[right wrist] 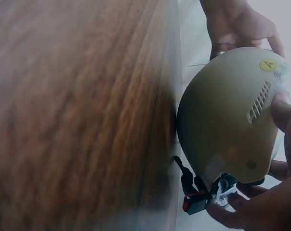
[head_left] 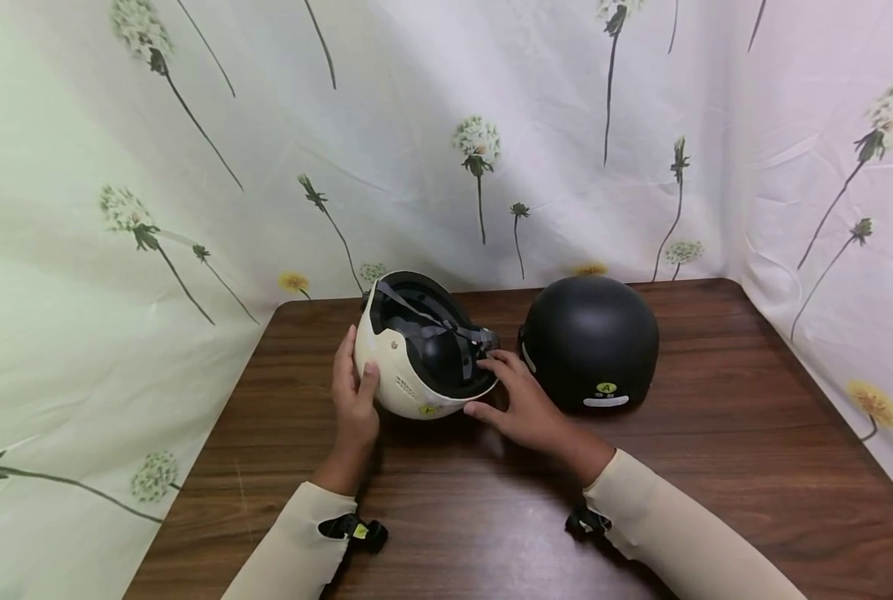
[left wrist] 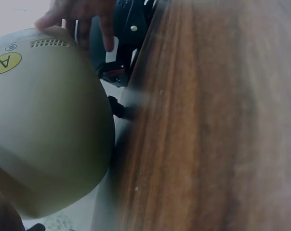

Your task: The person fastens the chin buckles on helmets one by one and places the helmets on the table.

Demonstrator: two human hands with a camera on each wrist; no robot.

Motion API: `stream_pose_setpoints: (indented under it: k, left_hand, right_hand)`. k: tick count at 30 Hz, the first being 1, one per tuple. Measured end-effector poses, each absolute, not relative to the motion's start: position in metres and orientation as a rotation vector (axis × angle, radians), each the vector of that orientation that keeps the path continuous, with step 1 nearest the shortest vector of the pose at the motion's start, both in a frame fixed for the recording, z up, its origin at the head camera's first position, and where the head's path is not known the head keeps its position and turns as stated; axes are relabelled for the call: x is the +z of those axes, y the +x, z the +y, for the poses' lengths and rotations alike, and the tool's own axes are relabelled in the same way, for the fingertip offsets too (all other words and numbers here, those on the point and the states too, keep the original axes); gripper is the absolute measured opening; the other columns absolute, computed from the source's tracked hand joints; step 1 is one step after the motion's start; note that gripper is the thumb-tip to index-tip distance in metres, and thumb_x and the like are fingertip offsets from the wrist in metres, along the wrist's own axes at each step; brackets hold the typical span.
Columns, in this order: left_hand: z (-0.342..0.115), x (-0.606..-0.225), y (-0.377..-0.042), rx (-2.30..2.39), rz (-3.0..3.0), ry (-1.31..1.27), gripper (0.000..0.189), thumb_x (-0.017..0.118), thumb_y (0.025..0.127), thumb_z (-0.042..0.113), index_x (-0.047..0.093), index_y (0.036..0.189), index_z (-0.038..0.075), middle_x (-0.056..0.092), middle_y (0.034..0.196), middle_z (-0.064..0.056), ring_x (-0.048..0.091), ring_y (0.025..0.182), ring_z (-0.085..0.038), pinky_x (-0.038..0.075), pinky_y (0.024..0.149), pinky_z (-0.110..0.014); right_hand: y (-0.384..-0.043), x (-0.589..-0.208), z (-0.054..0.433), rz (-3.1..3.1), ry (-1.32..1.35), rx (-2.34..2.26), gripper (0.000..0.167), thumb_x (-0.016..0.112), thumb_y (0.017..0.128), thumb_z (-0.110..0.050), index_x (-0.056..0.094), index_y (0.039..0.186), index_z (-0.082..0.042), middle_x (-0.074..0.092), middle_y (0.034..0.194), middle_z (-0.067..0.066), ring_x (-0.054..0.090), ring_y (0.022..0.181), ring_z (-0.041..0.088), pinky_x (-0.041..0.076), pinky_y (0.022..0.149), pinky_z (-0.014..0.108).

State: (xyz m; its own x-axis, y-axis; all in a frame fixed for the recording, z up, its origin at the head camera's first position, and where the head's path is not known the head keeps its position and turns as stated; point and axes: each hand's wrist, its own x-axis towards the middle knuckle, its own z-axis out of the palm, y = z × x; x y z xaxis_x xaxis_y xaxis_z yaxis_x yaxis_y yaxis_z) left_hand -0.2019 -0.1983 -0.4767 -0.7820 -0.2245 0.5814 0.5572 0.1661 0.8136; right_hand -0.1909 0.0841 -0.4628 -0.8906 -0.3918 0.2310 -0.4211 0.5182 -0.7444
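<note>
A person in pale sleeves (head_left: 288, 542) tends to a cream half-shell helmet (head_left: 386, 367) over the rear middle of a dark wood-grain table (head_left: 446, 517). The helmet tips onto its crown, seemingly to lay bare the black lining and the gray chin strap (head_left: 446, 323) crossing it; whether the shell bears on the wood is hard to tell. The left hand (head_left: 356, 400) grasps the shell's outer side, thumb toward the viewer, likely because the rounded crown would rock without support. The right hand (head_left: 524, 404) sets its thumb at the opposite rim, fingers around the red-and-black buckle (right wrist: 196, 202); whether they close on it cannot be told. A matte black helmet (head_left: 592, 333) sits just beside it, dome up, perhaps parked there to leave both hands free. Each shell wears a yellow "A" sticker (right wrist: 268, 65). Dandelion-print fabric (head_left: 416, 150) hangs behind.
</note>
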Motion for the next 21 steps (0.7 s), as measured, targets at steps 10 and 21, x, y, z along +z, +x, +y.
stream_pose_setpoints:
  k: [10, 21]
  left_hand:
    - [-0.1992, -0.4726, -0.2017, -1.612, -1.826, -0.339, 0.056, 0.052, 0.106, 0.000, 0.048, 0.162, -0.002, 0.043, 0.169, -0.026, 0.037, 0.159, -0.035, 0.027, 0.129, -0.020]
    - [-0.1968, -0.4694, -0.2005, -1.555, -1.822, -0.354, 0.056, 0.052, 0.103, 0.002, 0.054, 0.159, -0.001, 0.051, 0.164, -0.024, 0.046, 0.154, -0.017, 0.031, 0.129, -0.024]
  right_hand:
    - [-0.1893, -0.4622, 0.0818, -2.657, 0.776, 1.376, 0.063, 0.083, 0.100, -0.026, 0.058, 0.151, -0.002, 0.051, 0.160, 0.022, 0.053, 0.149, 0.040, 0.047, 0.119, 0.059]
    - [-0.1885, -0.4624, 0.0816, -2.544, 0.821, 1.410, 0.026, 0.074, 0.106, -0.019, 0.067, 0.125, -0.004, 0.063, 0.138, 0.018, 0.067, 0.102, 0.023, 0.061, 0.087, 0.043]
